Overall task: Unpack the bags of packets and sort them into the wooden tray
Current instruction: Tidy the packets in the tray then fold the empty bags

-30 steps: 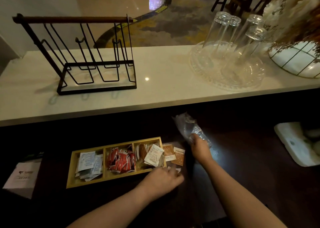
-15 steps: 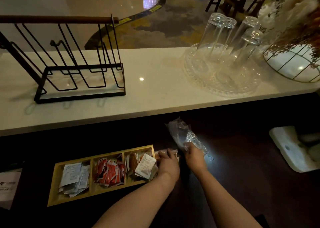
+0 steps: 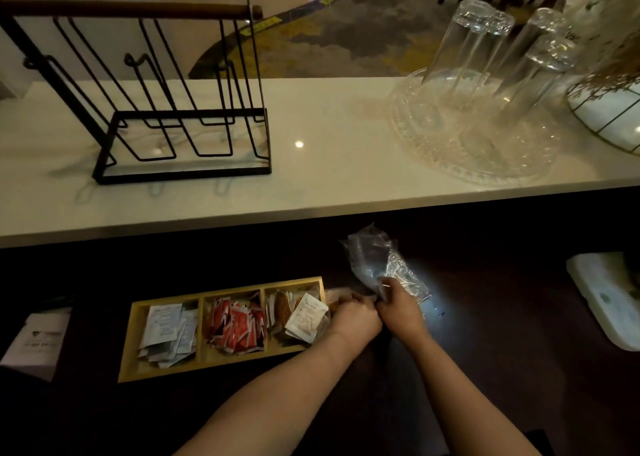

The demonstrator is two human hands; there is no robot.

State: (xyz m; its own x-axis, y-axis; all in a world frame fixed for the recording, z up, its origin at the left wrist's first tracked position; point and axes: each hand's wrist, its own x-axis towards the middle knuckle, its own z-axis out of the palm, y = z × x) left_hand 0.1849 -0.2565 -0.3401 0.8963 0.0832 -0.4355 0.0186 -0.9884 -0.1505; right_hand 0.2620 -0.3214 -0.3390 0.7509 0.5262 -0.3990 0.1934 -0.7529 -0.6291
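A wooden tray [image 3: 228, 363] with three compartments lies on the dark counter. Its left part holds pale blue-white packets [image 3: 168, 334], the middle red packets [image 3: 237, 325], the right brown and white packets [image 3: 298, 317]. My left hand [image 3: 355, 318] is closed just off the tray's right end, over brown packets [image 3: 334, 298] that it mostly hides; what it grips I cannot make out. Touching it, my right hand [image 3: 401, 308] pinches a crumpled clear plastic bag [image 3: 377, 263] that stands up behind it.
A black wire rack [image 3: 180, 109] stands on the raised white ledge. Upturned glasses [image 3: 485, 57] sit on a glass platter [image 3: 450, 164] at right. A white card [image 3: 34, 343] lies left of the tray, a white object [image 3: 606, 299] at far right.
My left hand came up from in front of the tray to its right end and closed there, hiding the loose brown packets. My right hand stayed on the plastic bag.
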